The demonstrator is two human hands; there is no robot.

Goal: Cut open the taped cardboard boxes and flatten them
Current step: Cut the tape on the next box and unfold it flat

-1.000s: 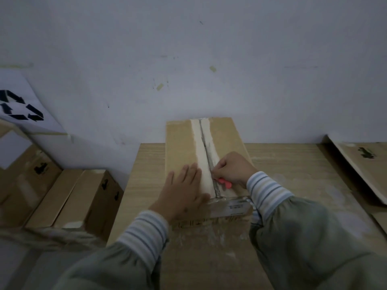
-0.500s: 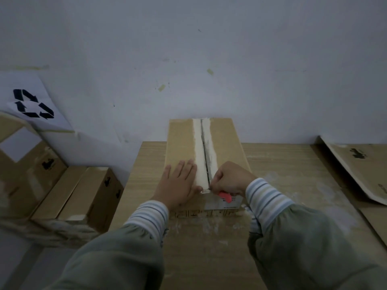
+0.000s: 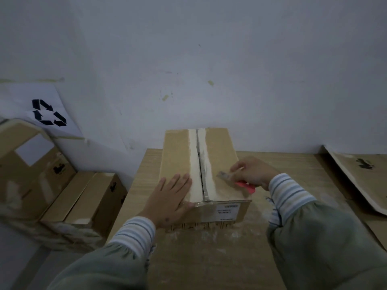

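My left hand (image 3: 170, 200) flat, fingers straight, pinning box (image 3: 222, 164); right hand (image 3: 254, 171) grips red-handled cutter (image 3: 234, 180) off seam. Next likely end tape: shallow blade, strokes away from left fingers.

Single head-worn view, looking forward and down, close over the table (image 3: 188, 258), facing a wall (image 3: 209, 59), dim, perhaps wide-angle

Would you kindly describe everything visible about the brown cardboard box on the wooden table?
The brown cardboard box sits upright on the light wooden table, its far end toward the wall. Pale tape runs lengthwise down its top, with a dark line along the centre seam. A white label is on its near face. The left hand lies flat on its top, left of the seam.
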